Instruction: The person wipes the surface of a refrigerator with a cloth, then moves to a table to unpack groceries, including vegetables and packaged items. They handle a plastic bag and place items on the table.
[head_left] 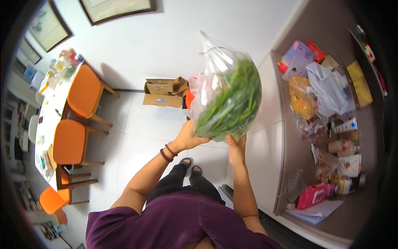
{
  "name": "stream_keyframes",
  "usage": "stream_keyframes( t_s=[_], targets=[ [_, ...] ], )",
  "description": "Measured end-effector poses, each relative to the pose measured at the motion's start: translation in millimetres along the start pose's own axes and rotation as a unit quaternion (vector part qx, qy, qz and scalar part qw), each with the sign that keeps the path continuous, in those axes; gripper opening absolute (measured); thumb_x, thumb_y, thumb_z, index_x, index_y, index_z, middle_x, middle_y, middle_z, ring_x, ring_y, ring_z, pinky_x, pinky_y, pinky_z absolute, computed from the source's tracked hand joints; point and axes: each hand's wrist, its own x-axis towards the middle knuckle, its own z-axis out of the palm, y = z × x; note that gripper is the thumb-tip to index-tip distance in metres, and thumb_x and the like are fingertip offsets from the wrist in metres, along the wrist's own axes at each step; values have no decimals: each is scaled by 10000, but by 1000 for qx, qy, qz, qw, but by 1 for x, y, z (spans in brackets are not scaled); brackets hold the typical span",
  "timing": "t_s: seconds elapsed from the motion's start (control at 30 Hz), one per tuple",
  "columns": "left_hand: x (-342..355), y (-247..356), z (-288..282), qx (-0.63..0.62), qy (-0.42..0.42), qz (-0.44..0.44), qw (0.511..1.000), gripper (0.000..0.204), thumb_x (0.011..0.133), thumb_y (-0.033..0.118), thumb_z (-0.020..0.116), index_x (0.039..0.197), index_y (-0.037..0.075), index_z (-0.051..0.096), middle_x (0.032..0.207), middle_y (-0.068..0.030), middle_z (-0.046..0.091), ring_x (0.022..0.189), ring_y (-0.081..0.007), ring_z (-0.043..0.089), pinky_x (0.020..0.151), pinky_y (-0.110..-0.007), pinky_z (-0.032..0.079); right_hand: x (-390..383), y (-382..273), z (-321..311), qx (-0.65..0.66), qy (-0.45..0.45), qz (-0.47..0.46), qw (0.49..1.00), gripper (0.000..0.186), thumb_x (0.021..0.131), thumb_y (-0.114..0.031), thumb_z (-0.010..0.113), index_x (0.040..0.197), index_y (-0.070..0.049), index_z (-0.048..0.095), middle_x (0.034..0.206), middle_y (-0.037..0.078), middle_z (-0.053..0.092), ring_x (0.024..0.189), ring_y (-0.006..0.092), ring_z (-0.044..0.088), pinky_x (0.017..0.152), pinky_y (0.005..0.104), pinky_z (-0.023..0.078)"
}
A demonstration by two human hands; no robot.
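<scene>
A clear plastic bag (207, 89) full of long green leafy vegetables (232, 99) is held up in front of me, its gathered top pointing away. My left hand (190, 136) grips the lower left of the bag, its fingers partly hidden under it. On the lower right, my right hand (236, 149) holds the bag with the thumb on the plastic and the other fingers behind. Something pinkish shows through the bag's left side, too blurred to name. Dark bead bracelets (166, 154) circle my left wrist.
To the right, a cabinet counter (286, 166) carries bagged goods, a white plastic bag (327, 89), a pink packet (311, 196) and several bottles. An open cardboard box (163, 99) stands on the floor by the wall. At left are orange chairs (70, 141) and a white table (52, 120).
</scene>
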Motion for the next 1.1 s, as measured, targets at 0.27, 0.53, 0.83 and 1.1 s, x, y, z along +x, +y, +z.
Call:
stream_keyframes(
  t_s=[0.27,0.53,0.83,1.1],
  targets=[
    [-54,41,-12,387,91,-70,915,612,618,277,767,1113,11,524,994,-165,478,984,-339,448,841,-424,359,14,67,24,333,-104,251,903,771,726,-449,752,1339,-112,429,1324,56,480,1216,238,448,1053,423,355],
    [-89,36,-62,344,132,-128,921,914,541,326,811,1277,-8,384,1391,-284,293,1208,-455,402,995,-506,357,15,79,117,479,-179,262,819,494,913,-415,505,1294,-100,484,1295,71,527,1189,254,494,1012,447,414],
    [-180,-33,-202,259,144,-148,944,860,575,307,752,1291,-3,391,1114,-240,513,965,-410,510,806,-463,435,-5,133,263,299,-222,353,858,550,860,-465,593,1283,-128,492,1253,6,541,1159,203,503,987,412,423],
    [-258,-65,-327,107,286,-222,926,776,541,256,766,1211,11,461,990,-239,609,953,-431,564,798,-476,473,-36,199,420,175,-251,375,875,736,782,-544,665,1338,-125,429,1311,18,487,1209,227,457,1029,411,382]
  ],
)
